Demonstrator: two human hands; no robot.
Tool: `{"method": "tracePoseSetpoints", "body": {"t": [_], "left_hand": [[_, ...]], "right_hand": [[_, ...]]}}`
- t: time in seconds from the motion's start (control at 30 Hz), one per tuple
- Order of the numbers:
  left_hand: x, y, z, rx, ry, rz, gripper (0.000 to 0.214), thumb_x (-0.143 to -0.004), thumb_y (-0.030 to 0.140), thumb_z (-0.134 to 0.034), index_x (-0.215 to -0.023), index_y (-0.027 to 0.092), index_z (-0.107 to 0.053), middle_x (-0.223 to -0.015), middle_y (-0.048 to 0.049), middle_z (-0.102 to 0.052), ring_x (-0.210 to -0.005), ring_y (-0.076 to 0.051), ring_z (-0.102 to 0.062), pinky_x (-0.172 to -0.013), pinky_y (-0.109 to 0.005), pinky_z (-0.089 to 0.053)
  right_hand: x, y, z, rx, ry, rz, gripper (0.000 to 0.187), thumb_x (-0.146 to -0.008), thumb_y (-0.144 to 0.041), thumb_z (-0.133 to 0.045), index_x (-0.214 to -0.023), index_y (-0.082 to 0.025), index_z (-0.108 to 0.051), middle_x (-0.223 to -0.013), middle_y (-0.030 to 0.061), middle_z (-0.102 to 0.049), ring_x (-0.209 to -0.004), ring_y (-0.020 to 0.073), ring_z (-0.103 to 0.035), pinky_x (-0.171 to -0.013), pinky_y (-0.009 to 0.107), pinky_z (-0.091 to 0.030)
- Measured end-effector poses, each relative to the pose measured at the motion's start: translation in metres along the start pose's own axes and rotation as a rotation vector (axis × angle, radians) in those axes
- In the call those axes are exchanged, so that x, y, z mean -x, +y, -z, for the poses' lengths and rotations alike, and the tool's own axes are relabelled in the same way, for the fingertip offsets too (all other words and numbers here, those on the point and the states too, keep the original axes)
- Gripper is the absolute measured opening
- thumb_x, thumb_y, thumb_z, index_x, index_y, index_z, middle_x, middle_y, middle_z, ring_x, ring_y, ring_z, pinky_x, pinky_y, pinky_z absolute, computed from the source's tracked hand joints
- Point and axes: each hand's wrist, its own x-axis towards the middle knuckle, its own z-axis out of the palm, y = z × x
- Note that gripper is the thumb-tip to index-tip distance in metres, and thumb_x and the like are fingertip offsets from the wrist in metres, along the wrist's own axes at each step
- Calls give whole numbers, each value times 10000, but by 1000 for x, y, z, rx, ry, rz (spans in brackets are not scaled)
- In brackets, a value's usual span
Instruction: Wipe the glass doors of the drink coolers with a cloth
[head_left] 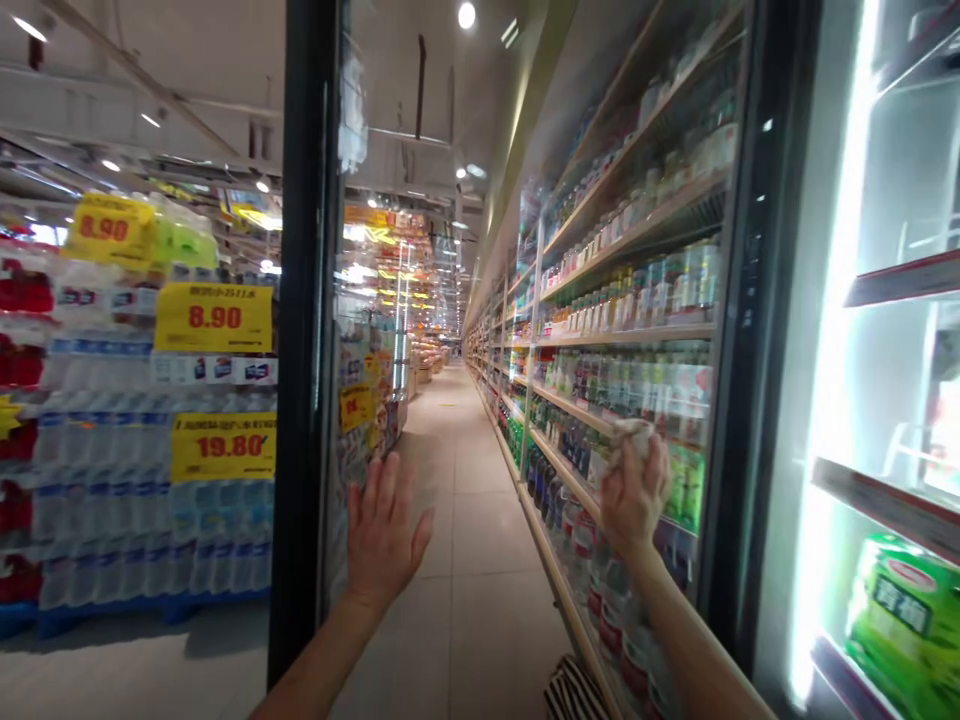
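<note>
In front of me stands a glass door with a dark frame (306, 350); bottles and the aisle show in or through its pane. My left hand (384, 540) is open against the lower left of the glass, fingers stretched and palm flat, holding nothing. Farther right, my right hand (636, 495) presses a crumpled pale cloth (631, 438) to the glass, its fingers bent over it. Part of the cloth is hidden behind the fingers.
A lit cooler shelf (885, 500) with a green package (904, 610) is at the right. On the left, stacked water bottles (105, 440) carry yellow price signs (214, 317). A black-and-white striped item (574, 690) shows at the bottom, above the tiled floor (480, 540).
</note>
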Motion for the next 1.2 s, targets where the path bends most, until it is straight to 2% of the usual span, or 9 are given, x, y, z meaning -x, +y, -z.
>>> {"method": "tracePoseSetpoints", "body": {"t": [0.13,0.3,0.37,0.47,0.57,0.77,0.93,1.0,1.2], "left_hand": [[-1,1,0,26,17,-2,703,-834,267,-496,-1437,182,-145,-1489,-116,-204,-1387,-255,-139,-1118,-479,-128],[-3,0,-1,19,22,-6,690,-840,262,-491,-1436,176,-153,-1487,-123,-211,-1388,-252,-138,-1116,-480,-131],[-2,-1,-2,7,8,-9,691,-840,253,-490,-1436,170,-150,-1486,-129,-211,-1389,-255,-133,-1114,-486,-134],[-1,0,-2,5,3,-12,697,-838,259,-493,-1436,169,-148,-1485,-131,-213,-1388,-259,-132,-1112,-491,-138],[0,0,-2,5,6,-5,701,-835,263,-497,-1437,174,-148,-1483,-130,-218,-1387,-259,-139,-1112,-494,-139],[-1,0,0,-3,14,-18,696,-836,251,-490,-1437,167,-149,-1486,-129,-210,-1388,-257,-137,-1114,-487,-139],[-2,0,-1,-14,10,-27,704,-827,244,-491,-1436,156,-149,-1478,-142,-233,-1388,-264,-132,-1110,-490,-147],[-2,0,-1,-21,11,-27,705,-824,243,-492,-1435,150,-154,-1472,-151,-244,-1388,-270,-134,-1107,-498,-148],[0,1,6,-26,4,-29,658,-818,238,-494,-1412,128,-233,-1434,-174,-326,-1384,-277,-153,-1105,-491,-161]], "right_hand": [[-19,8,-5,43,107,-248,445,-859,-224,-363,-1283,-153,-477,-1433,178,-293,-1317,327,-279,-1016,580,-293],[-9,-28,0,-78,-155,350,447,-823,-195,-451,-1262,-271,-489,-1423,81,-329,-1329,283,-279,-1049,496,-303],[-18,-16,0,-62,-147,404,417,-815,-191,-469,-1215,-291,-528,-1390,64,-380,-1313,273,-314,-1055,502,-289],[-48,15,-7,17,22,59,401,-832,-208,-418,-1214,-214,-541,-1387,131,-379,-1292,304,-338,-1020,549,-311],[-66,9,-15,35,116,-185,440,-835,-212,-376,-1251,-160,-512,-1413,170,-330,-1300,333,-309,-999,584,-313],[-47,-48,-12,-139,-166,480,414,-809,-211,-442,-1199,-296,-550,-1351,39,-441,-1314,236,-315,-1081,448,-266],[-94,16,-20,-34,82,-166,446,-801,-215,-381,-1206,-156,-556,-1397,150,-370,-1294,312,-326,-1035,561,-269],[-108,21,-25,-48,138,-275,463,-791,-198,-371,-1211,-120,-549,-1401,178,-353,-1293,327,-322,-1034,585,-254],[-99,-39,-26,-193,-100,356,397,-808,-191,-426,-1178,-223,-565,-1384,87,-389,-1331,267,-281,-1050,476,-321]]}}
